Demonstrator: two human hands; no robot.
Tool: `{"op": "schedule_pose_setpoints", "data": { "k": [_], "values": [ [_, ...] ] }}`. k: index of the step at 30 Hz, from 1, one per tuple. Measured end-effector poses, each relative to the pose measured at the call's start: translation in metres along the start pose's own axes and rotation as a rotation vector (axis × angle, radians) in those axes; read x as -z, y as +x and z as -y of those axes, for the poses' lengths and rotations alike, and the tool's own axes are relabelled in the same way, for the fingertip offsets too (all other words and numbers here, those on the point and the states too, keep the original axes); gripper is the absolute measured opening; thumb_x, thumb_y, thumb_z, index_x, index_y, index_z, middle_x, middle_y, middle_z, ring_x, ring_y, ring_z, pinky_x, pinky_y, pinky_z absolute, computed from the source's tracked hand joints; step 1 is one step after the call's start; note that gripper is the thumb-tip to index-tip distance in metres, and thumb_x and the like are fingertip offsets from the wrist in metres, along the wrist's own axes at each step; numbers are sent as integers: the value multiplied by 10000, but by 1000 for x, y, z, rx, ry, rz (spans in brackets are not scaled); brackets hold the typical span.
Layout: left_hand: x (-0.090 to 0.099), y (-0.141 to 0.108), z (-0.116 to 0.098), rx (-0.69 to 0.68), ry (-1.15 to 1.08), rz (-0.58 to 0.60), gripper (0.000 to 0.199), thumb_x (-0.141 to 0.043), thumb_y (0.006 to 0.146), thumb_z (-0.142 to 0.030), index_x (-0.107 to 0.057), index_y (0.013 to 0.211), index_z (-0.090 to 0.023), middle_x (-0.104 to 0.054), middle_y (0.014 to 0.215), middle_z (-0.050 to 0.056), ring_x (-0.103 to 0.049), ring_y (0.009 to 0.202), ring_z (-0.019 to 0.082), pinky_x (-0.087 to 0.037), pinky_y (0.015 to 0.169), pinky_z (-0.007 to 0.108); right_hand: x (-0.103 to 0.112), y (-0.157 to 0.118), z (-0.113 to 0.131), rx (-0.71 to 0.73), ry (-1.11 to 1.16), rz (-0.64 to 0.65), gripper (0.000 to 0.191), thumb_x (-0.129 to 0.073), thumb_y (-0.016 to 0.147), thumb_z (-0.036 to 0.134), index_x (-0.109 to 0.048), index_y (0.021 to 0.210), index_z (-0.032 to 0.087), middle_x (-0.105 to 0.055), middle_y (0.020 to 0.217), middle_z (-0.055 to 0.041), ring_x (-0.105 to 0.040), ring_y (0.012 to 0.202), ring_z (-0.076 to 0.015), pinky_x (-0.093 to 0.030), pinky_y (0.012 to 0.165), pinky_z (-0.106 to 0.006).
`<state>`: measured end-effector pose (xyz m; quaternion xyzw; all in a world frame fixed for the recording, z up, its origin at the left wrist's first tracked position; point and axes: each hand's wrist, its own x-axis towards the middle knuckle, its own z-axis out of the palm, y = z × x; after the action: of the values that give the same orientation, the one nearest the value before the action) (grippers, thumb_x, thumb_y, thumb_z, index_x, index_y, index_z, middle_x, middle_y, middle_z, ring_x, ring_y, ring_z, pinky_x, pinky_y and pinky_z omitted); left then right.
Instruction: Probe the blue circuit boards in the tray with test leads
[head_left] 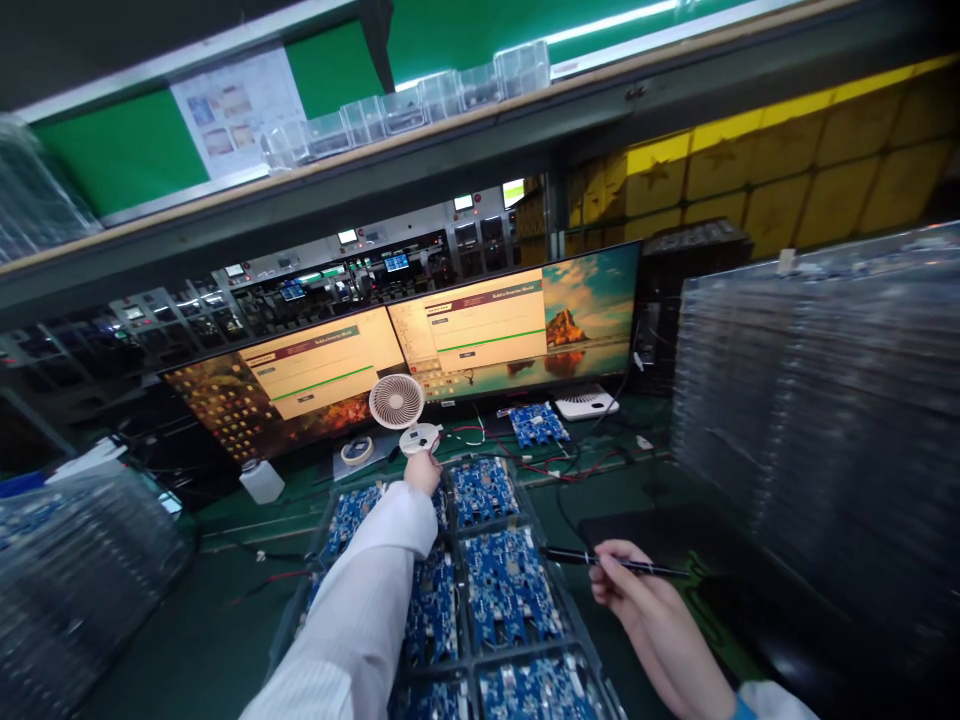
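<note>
My right hand [645,610] is closed round a black pen [574,556], which it holds almost level beside the tray's right edge. My left hand [422,473] stretches far forward over the tray to the white base [418,438] of a small round desk fan [396,401]. Its fingers are mostly hidden, so I cannot tell whether they grip the base or only touch it. Beneath my left sleeve lies a clear-walled tray [463,650] divided into compartments. Blue circuit boards [510,585] fill the compartments that show; my forearm covers part of the left column.
Two monitors [480,345] stand behind the fan. A loose blue board [538,425] lies near a white device [587,403] and thin red and black wires. Tall stacks of clear trays [817,400] rise at right and left. A roll of tape [357,451] and white bottle [262,482] sit left.
</note>
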<state>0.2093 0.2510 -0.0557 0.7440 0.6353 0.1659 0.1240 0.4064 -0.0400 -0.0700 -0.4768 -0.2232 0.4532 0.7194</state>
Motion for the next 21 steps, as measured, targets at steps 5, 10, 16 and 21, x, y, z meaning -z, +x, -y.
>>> {"op": "schedule_pose_setpoints", "data": {
  "k": [5,10,16,21],
  "values": [
    [4,3,-7,25,-69,-11,138,-524,750,-88,-594,867,-107,-646,998,193,-612,1000,283,-442,840,355,0,1,0,1,-1,10,475,-792,594,575,-625,826,196,-575,745,-15,-527,711,-162,-466,625,-279],
    [31,1,-7,-93,-242,133,69,-499,793,-132,-560,815,-157,-634,837,72,-622,826,187,-466,770,301,-1,1,0,7,-9,17,462,-778,605,579,-625,813,195,-567,733,-18,-525,697,-165,-461,615,-288],
    [87,-28,-4,-277,-404,467,234,-492,800,-274,-486,1016,-185,-586,738,-14,-469,509,86,-384,509,223,-3,0,-1,8,-9,24,455,-781,604,571,-623,806,195,-565,729,-15,-524,693,-162,-452,613,-285],
    [116,-46,-4,-579,-61,590,86,-484,751,-230,-553,768,-181,-586,733,-2,-525,634,124,-435,632,256,-3,1,-2,3,-7,22,473,-791,585,575,-617,808,196,-570,716,-12,-522,686,-157,-442,606,-275]
  ]
}}
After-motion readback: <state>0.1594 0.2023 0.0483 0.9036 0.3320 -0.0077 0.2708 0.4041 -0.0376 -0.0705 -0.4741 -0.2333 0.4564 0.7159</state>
